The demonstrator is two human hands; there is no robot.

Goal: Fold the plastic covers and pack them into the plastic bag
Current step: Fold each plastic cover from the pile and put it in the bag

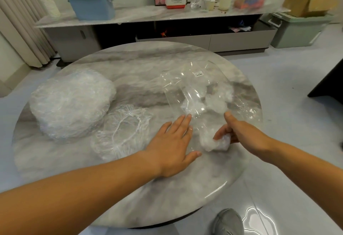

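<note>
Head view shows one round, shiny, grey marble surface [130,188]. One big puffy pile of crinkly plastic covers [70,105] sits on the left. One loose cover [122,132], thin and see-through with a stringy white edge, lies flat just beside it. One clear plastic bag [187,93] lies on the right with soft white wads inside. The left grip [170,142] lies flat at the bag's near edge, fingers straight, holding nothing. The right grip [243,134] curls round one scrunched white cover [217,143] at the bag's mouth.

Left hand [169,143] flat, right hand [239,132] curled
</note>
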